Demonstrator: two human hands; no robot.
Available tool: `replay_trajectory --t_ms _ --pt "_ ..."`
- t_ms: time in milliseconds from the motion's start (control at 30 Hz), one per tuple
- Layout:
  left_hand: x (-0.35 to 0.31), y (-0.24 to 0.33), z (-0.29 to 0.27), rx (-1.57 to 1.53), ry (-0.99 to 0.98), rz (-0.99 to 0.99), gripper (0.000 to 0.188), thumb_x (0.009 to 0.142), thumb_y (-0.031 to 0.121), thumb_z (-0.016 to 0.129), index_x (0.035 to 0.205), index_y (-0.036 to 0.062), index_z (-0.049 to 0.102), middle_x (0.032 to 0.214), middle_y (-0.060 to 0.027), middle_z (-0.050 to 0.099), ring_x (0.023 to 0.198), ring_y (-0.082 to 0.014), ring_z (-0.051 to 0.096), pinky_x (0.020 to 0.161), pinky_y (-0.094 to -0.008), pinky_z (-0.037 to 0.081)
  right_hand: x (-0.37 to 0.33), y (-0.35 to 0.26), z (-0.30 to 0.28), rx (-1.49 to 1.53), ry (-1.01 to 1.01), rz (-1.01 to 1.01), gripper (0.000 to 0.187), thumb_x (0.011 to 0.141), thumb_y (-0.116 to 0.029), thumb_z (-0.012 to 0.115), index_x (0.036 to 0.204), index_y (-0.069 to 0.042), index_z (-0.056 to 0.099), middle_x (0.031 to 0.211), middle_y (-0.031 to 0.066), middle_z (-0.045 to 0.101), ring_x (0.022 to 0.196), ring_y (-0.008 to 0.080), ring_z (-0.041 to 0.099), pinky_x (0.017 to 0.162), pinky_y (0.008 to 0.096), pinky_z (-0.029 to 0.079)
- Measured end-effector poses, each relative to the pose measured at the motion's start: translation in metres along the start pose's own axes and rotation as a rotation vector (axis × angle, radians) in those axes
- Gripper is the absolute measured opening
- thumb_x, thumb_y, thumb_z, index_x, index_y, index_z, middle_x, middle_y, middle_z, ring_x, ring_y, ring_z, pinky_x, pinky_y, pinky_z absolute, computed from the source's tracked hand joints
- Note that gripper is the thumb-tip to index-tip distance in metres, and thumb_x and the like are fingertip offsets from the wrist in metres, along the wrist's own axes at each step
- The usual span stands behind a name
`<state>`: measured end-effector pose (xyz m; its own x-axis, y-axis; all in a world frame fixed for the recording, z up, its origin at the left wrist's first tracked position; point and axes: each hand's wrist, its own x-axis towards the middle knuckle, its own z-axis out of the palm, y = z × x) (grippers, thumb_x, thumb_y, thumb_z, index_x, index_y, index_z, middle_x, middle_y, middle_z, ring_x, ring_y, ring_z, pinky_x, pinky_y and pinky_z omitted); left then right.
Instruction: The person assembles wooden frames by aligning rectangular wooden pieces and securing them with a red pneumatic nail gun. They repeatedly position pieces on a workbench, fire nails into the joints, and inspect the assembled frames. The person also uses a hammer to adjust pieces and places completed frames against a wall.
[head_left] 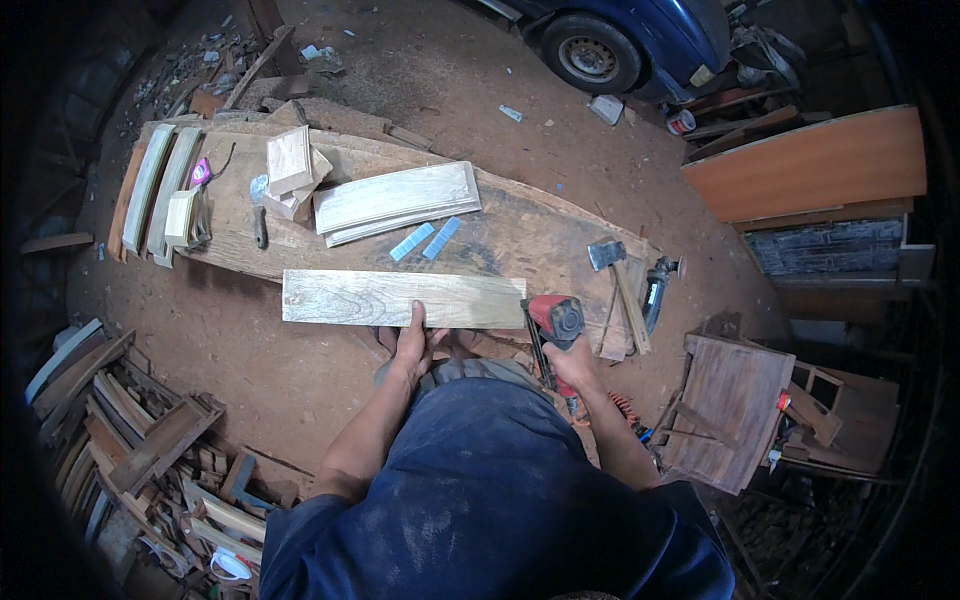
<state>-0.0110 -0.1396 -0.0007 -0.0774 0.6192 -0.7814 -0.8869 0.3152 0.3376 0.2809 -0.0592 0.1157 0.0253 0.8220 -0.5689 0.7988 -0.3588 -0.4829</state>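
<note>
My left hand grips the near edge of a pale wooden board, its thumb on top and its fingers underneath. The board lies along the near side of a large wooden worktop. In my right hand is a red and black nail gun, held by its handle. Its front end meets the right end of the board; whether it touches cannot be made out. Past the board lie two light blue strips, apparently nail strips, beside a stack of pale panels.
A hatchet and an angle grinder lie at the worktop's right end. Wooden blocks, a scraper and a pink tape measure are farther left. Scrap wood is piled at lower left; a wooden cabinet stands right.
</note>
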Motion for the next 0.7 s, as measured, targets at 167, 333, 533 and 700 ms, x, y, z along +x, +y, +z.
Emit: replay_trajectory --t_ms 167,333,533,700 --pt "0.005 0.005 0.003 -0.05 -0.111 0.018 0.066 0.105 0.051 0.053 0.153 0.0088 0.036 0.145 -0.0131 0.054 0.128 -0.0289 0.059 0.108 -0.0421 0.05 -0.015 -0.021 -0.013 0.036 -0.038 0.052 0.044 0.08 -0.027 0.072 0.111 0.004 0.072 0.101 0.0268 0.074 0.101 0.0398 0.072 0.088 0.0434 0.055" --pt "0.025 -0.006 -0.011 -0.078 -0.159 -0.003 0.067 0.106 0.051 0.051 0.154 0.0073 0.035 0.148 -0.0136 0.052 0.131 -0.0301 0.057 0.111 -0.0429 0.049 -0.015 -0.01 -0.014 0.086 -0.042 0.021 0.042 0.079 -0.025 0.072 0.111 0.003 0.072 0.101 0.0246 0.075 0.1 0.0363 0.073 0.089 0.0419 0.054" --pt "0.024 -0.005 -0.011 -0.002 -0.124 -0.017 0.07 0.105 0.055 0.049 0.154 0.0057 0.035 0.147 -0.014 0.052 0.131 -0.0286 0.057 0.11 -0.0412 0.049 -0.019 -0.016 -0.021 0.065 -0.082 0.047 0.042 0.08 -0.026 0.072 0.111 0.003 0.071 0.101 0.0243 0.075 0.1 0.0359 0.073 0.09 0.0422 0.054" --pt "0.022 -0.003 -0.009 0.015 -0.113 -0.052 0.068 0.104 0.054 0.053 0.151 0.0062 0.04 0.14 -0.0144 0.057 0.123 -0.0277 0.062 0.101 -0.0398 0.055 -0.025 -0.031 -0.024 0.009 -0.068 0.038 0.042 0.08 -0.027 0.072 0.109 0.003 0.072 0.1 0.0252 0.075 0.1 0.0371 0.073 0.089 0.0423 0.055"
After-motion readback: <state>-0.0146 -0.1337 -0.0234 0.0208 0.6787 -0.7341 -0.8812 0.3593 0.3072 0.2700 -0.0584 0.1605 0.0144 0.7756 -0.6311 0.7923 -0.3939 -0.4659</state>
